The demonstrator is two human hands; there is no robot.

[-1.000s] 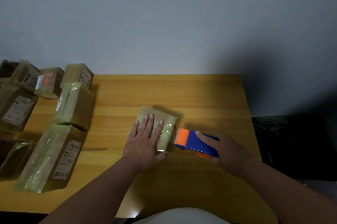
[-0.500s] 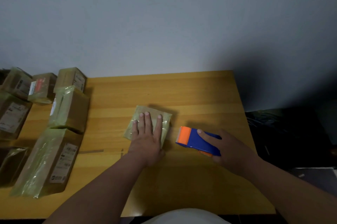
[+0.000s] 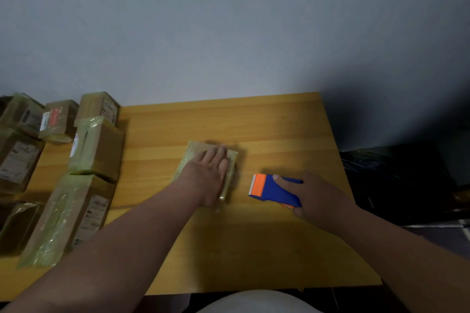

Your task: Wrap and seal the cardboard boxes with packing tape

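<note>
A small flat box [image 3: 211, 165] wrapped in shiny tape lies near the middle of the wooden table [image 3: 254, 249]. Its long side runs from the near edge of the table toward the far edge by the wall, leaning a little to the right. The box lies flat, with its big face up.

The left hand [image 3: 207, 176] lies flat on top of the box. The fingers [image 3: 216, 157] are straight and close together, and they point toward the far edge. The palm presses down; it is not wrapped around anything.

The right hand [image 3: 314, 194] holds a blue and orange tape dispenser [image 3: 273, 190]. The dispenser rests on the table just to the right of the box and does not touch it. Its long side runs left to right, and its orange end with the cutting teeth points left, at the box. One finger lies along the blue top.

Along the left edge of the table sits a bunch of other boxes, already covered in shiny tape. A long box [image 3: 66, 221] lies near the front left corner. A chunky box [image 3: 98, 147] sits behind it. More boxes [image 3: 58, 119] crowd the far left corner, some with white labels. All of them are shut, so you cannot see what is inside.
</note>
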